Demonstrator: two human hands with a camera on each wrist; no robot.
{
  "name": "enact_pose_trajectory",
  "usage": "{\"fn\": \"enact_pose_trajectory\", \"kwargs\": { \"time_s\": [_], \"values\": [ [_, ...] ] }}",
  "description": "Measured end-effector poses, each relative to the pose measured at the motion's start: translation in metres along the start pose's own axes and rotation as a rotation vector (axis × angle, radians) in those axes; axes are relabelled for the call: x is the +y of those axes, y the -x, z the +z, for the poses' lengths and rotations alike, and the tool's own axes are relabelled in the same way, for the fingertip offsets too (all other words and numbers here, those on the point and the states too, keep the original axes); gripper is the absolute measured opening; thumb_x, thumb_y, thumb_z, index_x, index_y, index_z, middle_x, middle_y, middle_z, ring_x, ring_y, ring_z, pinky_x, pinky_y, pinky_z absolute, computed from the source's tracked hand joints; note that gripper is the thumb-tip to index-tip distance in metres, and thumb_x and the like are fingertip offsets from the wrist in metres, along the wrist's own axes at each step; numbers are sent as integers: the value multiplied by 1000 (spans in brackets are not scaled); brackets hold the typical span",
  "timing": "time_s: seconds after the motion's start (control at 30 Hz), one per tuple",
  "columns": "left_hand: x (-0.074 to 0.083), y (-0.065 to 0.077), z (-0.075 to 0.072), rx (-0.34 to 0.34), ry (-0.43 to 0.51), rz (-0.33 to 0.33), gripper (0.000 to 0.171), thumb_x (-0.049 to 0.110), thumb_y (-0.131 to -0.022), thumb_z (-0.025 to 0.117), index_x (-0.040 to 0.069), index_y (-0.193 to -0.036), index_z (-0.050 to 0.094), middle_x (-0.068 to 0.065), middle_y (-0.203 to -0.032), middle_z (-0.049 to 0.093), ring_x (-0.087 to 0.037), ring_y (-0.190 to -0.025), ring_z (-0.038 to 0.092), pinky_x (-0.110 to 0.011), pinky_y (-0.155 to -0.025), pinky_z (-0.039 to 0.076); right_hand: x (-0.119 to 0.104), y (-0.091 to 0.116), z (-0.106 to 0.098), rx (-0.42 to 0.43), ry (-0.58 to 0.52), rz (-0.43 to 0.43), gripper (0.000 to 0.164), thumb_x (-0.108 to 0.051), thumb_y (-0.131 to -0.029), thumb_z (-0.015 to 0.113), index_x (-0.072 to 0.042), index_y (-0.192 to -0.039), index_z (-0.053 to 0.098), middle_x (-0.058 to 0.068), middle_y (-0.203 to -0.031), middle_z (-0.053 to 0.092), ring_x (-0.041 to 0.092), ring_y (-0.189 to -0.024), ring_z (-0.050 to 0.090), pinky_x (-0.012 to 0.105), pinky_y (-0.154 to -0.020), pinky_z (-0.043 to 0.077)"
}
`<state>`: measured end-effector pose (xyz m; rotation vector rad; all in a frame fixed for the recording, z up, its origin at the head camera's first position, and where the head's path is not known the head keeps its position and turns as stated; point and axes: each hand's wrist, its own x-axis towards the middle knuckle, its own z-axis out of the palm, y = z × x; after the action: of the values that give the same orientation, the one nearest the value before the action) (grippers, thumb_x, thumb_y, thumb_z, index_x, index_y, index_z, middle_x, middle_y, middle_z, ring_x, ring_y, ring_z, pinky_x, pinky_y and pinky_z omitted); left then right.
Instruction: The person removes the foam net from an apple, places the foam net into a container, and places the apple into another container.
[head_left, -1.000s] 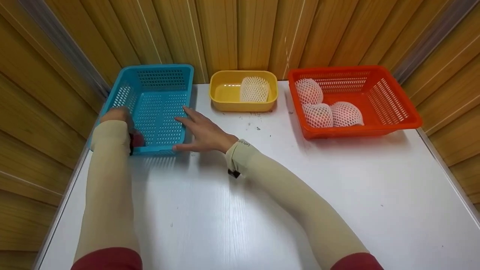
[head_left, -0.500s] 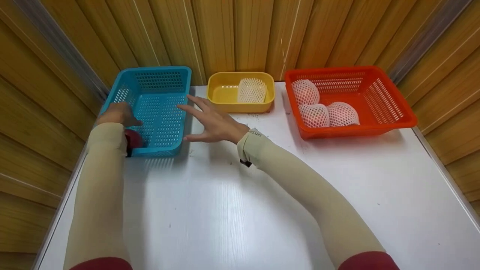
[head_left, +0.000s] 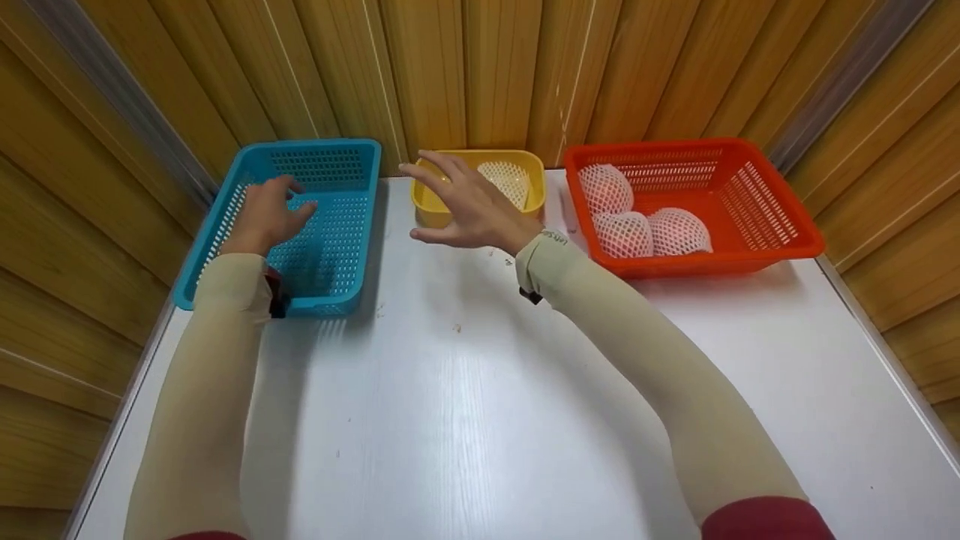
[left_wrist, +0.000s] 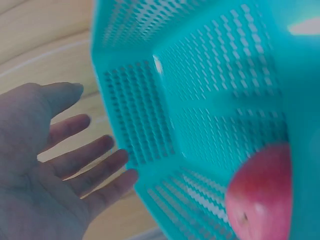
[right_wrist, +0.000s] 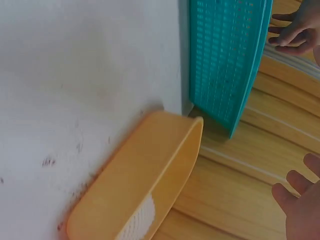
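My left hand (head_left: 262,214) hovers over the blue basket (head_left: 367,225) with its fingers spread and holds nothing. In the left wrist view, a red apple (left_wrist: 262,192) lies inside that basket near one end. My left sleeve hides the apple in the head view. With parted fingers, my right hand (head_left: 476,206) hangs over the small yellow container (head_left: 491,154) and grips nothing. A white foam net (head_left: 510,181) sits in the right part of this container, partly covered by the hand in the head view.
On the right stands a red basket (head_left: 750,259) holding three fruits in white foam nets (head_left: 679,231). All three containers are in a row along the wood-panelled back wall (head_left: 495,75). The white tabletop (head_left: 450,412) stretches out in front.
My left hand has risen from low in the blue basket and its fingers have spread. My right hand has left the blue basket's right rim and moved right, over the yellow container.
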<state>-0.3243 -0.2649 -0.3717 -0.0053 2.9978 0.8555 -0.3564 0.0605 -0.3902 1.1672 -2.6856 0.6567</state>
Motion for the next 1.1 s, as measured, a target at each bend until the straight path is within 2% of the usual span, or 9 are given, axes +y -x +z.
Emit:
{"fn": "enact_pose_trajectory", "kwargs": {
  "time_s": [0.23, 0.33, 0.67, 0.87, 1.0, 1.1],
  "values": [
    [26, -5, 19, 164, 68, 170, 49, 27, -103, 62, 0, -144, 51, -23, -150, 50, -41, -139, 43, -59, -115, 36, 25, 5, -27, 55, 21, 17, 87, -66, -86, 68, -40, -160, 30, -2, -169, 21, 23, -152, 25, 51, -114, 40],
    [38, -7, 27, 200, 89, 217, 51, 26, -102, 64, 1, -145, 50, -21, -151, 49, -38, -142, 41, -57, -117, 35, 35, 7, -37, 66, 42, 28, 88, -64, -87, 70, -38, -160, 30, 0, -168, 22, 25, -151, 26, 53, -113, 41],
    [78, -6, 54, 215, 138, 243, 62, 36, -101, 65, 10, -153, 43, -9, -159, 43, -26, -147, 38, -43, -121, 33, 70, 15, -64, 65, 97, 146, 87, -66, -87, 70, -42, -160, 28, 1, -170, 17, 29, -153, 22, 60, -115, 35],
    [102, -1, 72, 209, 154, 282, 62, 32, -99, 69, 9, -151, 45, -9, -158, 45, -27, -147, 39, -43, -121, 32, 89, 21, -75, 98, 91, 181, 84, -60, -88, 71, -41, -159, 30, 2, -169, 19, 30, -153, 22, 59, -116, 35],
    [117, 4, 85, 180, 167, 298, 62, 35, -98, 70, 10, -150, 47, -7, -156, 48, -25, -145, 42, -42, -120, 34, 99, 24, -80, 106, 98, 198, 82, -57, -89, 71, -38, -159, 32, 5, -169, 20, 32, -153, 22, 60, -117, 33],
    [127, 7, 96, 164, 178, 337, 61, 33, -98, 70, 10, -150, 47, -8, -154, 49, -26, -142, 45, -42, -118, 37, 106, 28, -82, 103, 93, 217, 81, -55, -90, 72, -36, -158, 34, 6, -168, 21, 32, -153, 23, 59, -117, 33]
  ]
}}
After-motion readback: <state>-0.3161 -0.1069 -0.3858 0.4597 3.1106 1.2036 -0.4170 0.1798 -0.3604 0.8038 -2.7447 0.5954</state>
